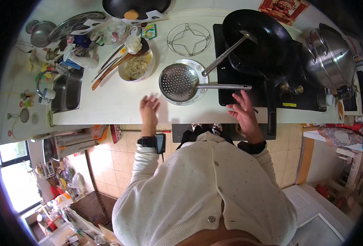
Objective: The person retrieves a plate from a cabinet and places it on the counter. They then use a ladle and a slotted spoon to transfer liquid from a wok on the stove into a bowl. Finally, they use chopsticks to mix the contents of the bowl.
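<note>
My left hand [149,113] is over the front of the white counter [113,107], fingers loosely apart and nothing in it. My right hand [245,115] has spread fingers just below the handle end of a perforated metal skimmer [178,80]. Whether a fingertip touches that handle, I cannot tell. The skimmer's bowl rests over a patterned plate [201,69], hiding much of it. Behind the skimmer handle, a long-handled metal utensil [223,58] leans from the plate side into a black wok [261,46]. A white bowl [152,66] of pale food stands beyond my left hand.
The wok sits on a black cooktop [223,98], its handle [271,113] jutting past the counter edge. A steel steamer pot [332,58] stands right. A wire rack [188,40] lies behind the plate. A wooden spatula [107,75] and chopsticks extend from the bowl toward the sink [69,89].
</note>
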